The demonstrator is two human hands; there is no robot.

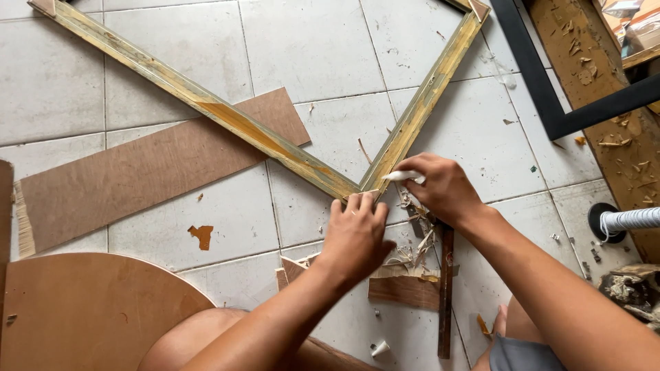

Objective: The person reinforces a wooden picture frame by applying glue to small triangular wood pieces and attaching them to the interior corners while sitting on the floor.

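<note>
left hand: our left hand [355,235] lies fingers-down on the corner of the wooden frame [275,141], pressing, not clenched round it.
right hand: our right hand [443,187] pinches a small white piece [401,176] against the frame's inner edge.
frame: we see it flat on the tiled floor [323,55], its corner pointing at us.
nearby: wood shavings [412,251] under our hands, a brown board strip [148,168] to the left, a black frame [550,103] at upper right.
</note>
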